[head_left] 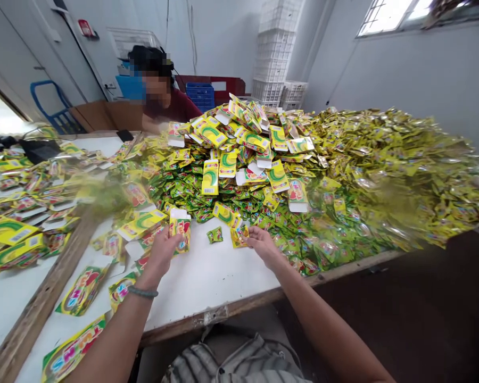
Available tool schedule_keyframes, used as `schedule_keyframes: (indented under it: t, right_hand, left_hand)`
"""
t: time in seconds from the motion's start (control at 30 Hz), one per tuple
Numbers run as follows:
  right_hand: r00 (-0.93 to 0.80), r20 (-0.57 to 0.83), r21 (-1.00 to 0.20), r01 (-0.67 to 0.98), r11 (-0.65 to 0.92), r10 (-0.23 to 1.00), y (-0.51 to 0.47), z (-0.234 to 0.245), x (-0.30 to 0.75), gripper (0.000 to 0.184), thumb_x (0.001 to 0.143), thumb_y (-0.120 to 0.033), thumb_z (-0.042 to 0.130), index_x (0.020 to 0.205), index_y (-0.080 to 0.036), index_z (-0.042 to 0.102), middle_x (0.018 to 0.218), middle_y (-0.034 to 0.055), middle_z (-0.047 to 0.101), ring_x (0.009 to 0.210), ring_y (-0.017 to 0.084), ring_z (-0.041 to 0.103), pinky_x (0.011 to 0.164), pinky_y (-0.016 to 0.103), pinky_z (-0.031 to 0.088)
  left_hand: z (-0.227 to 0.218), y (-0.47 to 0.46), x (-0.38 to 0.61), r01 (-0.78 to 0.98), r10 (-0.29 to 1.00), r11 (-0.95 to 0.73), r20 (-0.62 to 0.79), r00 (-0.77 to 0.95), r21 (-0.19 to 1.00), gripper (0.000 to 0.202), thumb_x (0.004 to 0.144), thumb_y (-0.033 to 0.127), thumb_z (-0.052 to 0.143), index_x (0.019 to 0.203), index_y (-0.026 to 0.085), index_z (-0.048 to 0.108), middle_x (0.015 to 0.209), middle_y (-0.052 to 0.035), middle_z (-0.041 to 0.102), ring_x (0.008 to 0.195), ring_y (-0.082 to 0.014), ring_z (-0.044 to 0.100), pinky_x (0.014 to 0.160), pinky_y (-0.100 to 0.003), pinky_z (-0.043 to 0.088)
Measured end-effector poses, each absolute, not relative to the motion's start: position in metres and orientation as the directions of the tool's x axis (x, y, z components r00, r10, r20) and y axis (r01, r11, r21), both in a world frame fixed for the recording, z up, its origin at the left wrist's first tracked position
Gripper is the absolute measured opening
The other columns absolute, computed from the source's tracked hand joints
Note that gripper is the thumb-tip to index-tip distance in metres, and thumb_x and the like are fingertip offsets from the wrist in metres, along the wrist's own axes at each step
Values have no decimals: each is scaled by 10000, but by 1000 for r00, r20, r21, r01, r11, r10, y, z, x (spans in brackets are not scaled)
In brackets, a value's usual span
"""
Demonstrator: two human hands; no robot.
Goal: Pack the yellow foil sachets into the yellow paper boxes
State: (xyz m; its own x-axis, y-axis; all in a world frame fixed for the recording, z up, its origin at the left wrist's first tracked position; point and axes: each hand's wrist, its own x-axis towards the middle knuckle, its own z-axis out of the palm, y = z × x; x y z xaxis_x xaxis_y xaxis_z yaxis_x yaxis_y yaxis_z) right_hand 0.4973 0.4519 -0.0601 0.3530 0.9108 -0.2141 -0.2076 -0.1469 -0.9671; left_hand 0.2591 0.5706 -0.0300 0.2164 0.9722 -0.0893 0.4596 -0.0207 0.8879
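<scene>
My left hand (164, 251) is closed around a small yellow candy box (182, 229) with red and green print, held upright with its white flap raised at the top. My right hand (263, 245) pinches a yellow candy packet (239, 236) between thumb and fingers, just above the white tabletop. A single green candy packet (214, 235) lies flat between the two hands. Behind it rests another yellow box (225, 214), tilted against the heap. Green packets (207, 186) are piled beyond my hands, with several open boxes (255, 138) stacked on top.
A large mound of yellow packets (383, 154) covers the table's right side. More boxes (82, 290) lie at left, near a wooden strip (43, 298). Across the table sits a person in a dark red shirt (183, 103). White crates (273, 58) are stacked at the wall.
</scene>
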Motion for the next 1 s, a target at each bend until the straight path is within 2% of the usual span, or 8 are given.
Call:
schedule_keyframes:
  t: [0.07, 0.17, 0.3, 0.4, 0.5, 0.63, 0.83, 1.0]
  right_hand:
    - [358, -189, -974, -187, -128, 914, 451, -64, 493, 313, 629, -374, 746, 795, -170, 576, 655, -20, 603, 605, 124, 537, 630, 269, 441]
    - [369, -145, -987, -125, -106, 918, 450, -67, 488, 263, 684, -364, 696, 831, -177, 584, 732, 5, 632, 697, 154, 579, 668, 278, 460]
    - [376, -95, -995, -40, -87, 922, 445, -68, 486, 227, 773, -355, 612, 936, -197, 600, 904, 17, 652, 809, 158, 588, 709, 269, 474]
    - [370, -84, -996, -8, -87, 925, 442, -66, 487, 263, 788, -369, 610, 992, -204, 613, 937, 23, 648, 798, 160, 583, 709, 277, 479]
    - [325, -57, -998, -17, -55, 944, 447, -61, 483, 334, 759, -373, 656, 1047, -208, 614, 914, 23, 649, 775, 161, 586, 741, 297, 485]
    - [215, 16, -1000, -6, 18, 976, 465, -51, 472, 315, 767, -377, 656, 1025, -200, 618, 855, 19, 639, 811, 165, 590, 765, 296, 476]
    - [60, -3, -984, 179, -14, 998, 483, -53, 462, 253, 746, -390, 678, 872, -174, 641, 661, -28, 550, 595, 104, 464, 576, 233, 387]
    - [13, -34, -983, 179, -35, 999, 492, -62, 456, 329, 703, -456, 718, 838, -166, 643, 574, -54, 473, 532, 87, 404, 501, 210, 322]
  left_hand:
    - [-32, 557, 258, 234, 924, 113, -189, 334, 966, 500, 706, 448, 662, 1091, 148, 553, 899, -82, 713, 747, -236, 687, 654, -329, 535]
    - [-40, 540, 260, 44, 863, 300, -291, 413, 953, 640, 597, 449, 793, 1108, 174, 523, 922, -60, 716, 699, -209, 689, 651, -324, 546]
    - [-51, 535, 258, 108, 858, 257, -278, 432, 960, 617, 604, 465, 799, 1089, 177, 548, 933, -51, 714, 756, -212, 686, 669, -303, 527]
    - [-52, 538, 249, 216, 861, 195, -272, 429, 957, 627, 619, 478, 788, 1114, 170, 557, 905, -50, 711, 756, -219, 679, 652, -292, 503]
    - [-50, 539, 243, 270, 819, 190, -304, 486, 944, 646, 648, 482, 772, 1174, 187, 539, 895, -46, 717, 738, -221, 682, 640, -292, 492]
    - [-49, 536, 243, 242, 738, 234, -334, 586, 942, 640, 668, 478, 765, 1195, 168, 576, 1003, -84, 727, 854, -237, 685, 717, -299, 497]
    - [-46, 532, 243, 146, 739, 333, -354, 573, 931, 656, 602, 449, 821, 1148, 139, 632, 993, -87, 741, 885, -244, 686, 766, -310, 509]
    - [-46, 531, 245, 175, 739, 315, -357, 571, 933, 604, 593, 429, 825, 1109, 158, 668, 959, -69, 748, 859, -251, 691, 735, -317, 522]
